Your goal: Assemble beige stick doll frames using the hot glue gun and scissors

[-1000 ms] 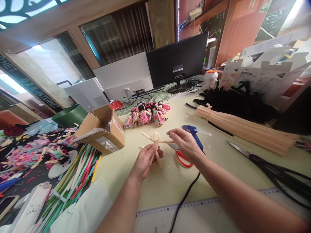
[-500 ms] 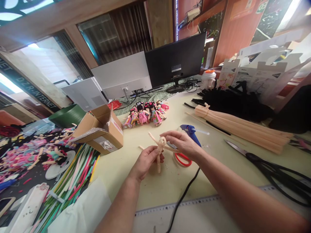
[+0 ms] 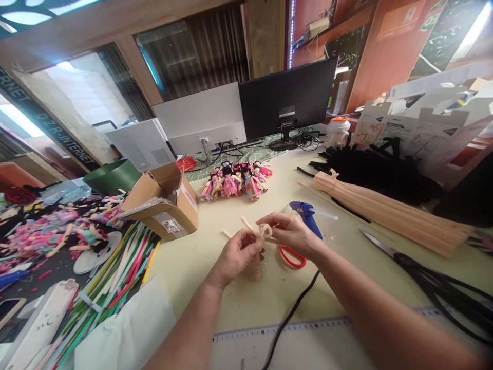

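Observation:
Between my hands is a beige pipe-cleaner doll body (image 3: 264, 231), with a looped top and several stems sticking out. My left hand (image 3: 241, 253) pinches its middle between thumb and fingers. At the loop, the fingers of my right hand (image 3: 292, 232) close on the fuzzy stem from the right side. One stem points up and left, and another hangs down below my fingers. Behind my right hand lies a blue glue gun (image 3: 308, 216) with a clear glue stick in its back. A red ring-shaped handle (image 3: 292, 258) rests just below my right wrist.
Finished dolls (image 3: 239, 182) stand beyond my hands, beside an open cardboard box (image 3: 173, 208). To the right lie a beige pipe-cleaner bundle (image 3: 389, 213) and large black scissors (image 3: 416, 272). Colored pipe cleaners (image 3: 111, 277) are at left. A black cord (image 3: 292, 318) crosses the ruler edge.
My left hand has moved up along the doll body toward the loop. The loop looks looser and tilted, and my right fingers are closer around it. The view has shifted slightly.

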{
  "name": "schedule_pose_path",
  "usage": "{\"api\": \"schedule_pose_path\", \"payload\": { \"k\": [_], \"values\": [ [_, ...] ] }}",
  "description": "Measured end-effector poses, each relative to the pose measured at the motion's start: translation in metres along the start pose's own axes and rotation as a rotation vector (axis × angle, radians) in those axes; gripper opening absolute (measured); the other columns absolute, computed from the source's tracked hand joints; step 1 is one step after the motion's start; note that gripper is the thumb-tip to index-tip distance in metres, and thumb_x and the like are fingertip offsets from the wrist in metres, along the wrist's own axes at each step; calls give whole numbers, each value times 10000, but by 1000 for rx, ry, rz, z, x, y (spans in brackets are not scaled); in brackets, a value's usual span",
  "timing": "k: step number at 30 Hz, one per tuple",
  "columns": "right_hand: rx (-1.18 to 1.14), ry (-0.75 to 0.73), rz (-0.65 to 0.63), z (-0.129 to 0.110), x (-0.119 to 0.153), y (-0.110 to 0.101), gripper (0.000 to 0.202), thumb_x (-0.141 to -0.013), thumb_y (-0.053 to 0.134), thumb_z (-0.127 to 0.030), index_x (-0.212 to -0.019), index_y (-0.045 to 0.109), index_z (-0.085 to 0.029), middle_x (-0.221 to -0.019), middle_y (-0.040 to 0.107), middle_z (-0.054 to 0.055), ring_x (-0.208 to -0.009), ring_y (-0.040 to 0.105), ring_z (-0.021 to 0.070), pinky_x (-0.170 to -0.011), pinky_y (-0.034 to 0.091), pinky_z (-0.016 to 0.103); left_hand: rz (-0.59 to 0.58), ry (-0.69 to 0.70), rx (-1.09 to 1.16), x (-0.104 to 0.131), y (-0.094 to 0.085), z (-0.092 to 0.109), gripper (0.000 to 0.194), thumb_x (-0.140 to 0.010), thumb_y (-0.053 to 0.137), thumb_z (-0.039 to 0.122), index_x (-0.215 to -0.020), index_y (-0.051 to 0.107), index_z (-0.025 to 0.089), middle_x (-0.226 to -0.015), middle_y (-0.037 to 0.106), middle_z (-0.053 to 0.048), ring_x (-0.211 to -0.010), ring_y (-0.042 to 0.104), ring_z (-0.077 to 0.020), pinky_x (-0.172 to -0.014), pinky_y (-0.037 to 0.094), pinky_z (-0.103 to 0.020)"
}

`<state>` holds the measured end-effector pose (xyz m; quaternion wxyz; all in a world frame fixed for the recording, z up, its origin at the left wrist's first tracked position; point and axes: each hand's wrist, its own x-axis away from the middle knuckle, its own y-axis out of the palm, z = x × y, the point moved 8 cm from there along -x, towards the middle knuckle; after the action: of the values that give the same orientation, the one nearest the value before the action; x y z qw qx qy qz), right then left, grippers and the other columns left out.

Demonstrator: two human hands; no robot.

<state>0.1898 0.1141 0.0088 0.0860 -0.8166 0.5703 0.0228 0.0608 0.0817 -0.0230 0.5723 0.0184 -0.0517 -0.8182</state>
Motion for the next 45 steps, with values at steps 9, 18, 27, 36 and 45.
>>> {"api": "schedule_pose_path", "payload": {
  "k": [9,18,27,36,45],
  "values": [
    [312,-64,46,-13,-1,-9,248,-847,496,-270,-940,713,-195,-905,678,51,-832,610,174,-765,465,304,107,69,-194,2,-12,7,322,-776,663,384,-1032,595,201,-917,597,-33,-698,567,-118,-661,487,-244],
    [433,9,47,5,-2,-11,174,-777,599,-334,-763,691,-187,-709,625,15,-640,526,139,-583,413,262,91,125,-270,7,-1,19,254,-804,623,309,-1040,655,220,-904,649,-40,-745,568,-144,-722,448,-238],
    [471,102,30,1,1,-9,198,-746,586,-334,-639,641,-178,-581,536,-9,-561,447,119,-484,343,235,101,217,-408,11,3,28,178,-808,595,270,-961,676,228,-841,577,-45,-735,495,-171,-730,413,-257],
    [542,72,19,3,0,-7,199,-784,549,-315,-643,610,-187,-594,549,-8,-588,478,136,-537,351,258,65,290,-557,13,5,35,199,-855,517,221,-988,666,232,-824,547,-30,-729,486,-156,-706,389,-238],
    [656,-3,-31,-5,2,-2,169,-790,539,-263,-656,618,-198,-700,622,17,-678,547,155,-613,377,272,37,237,-525,11,6,28,235,-845,533,222,-1042,660,237,-883,595,-39,-769,523,-161,-732,410,-241]
  ]
}}
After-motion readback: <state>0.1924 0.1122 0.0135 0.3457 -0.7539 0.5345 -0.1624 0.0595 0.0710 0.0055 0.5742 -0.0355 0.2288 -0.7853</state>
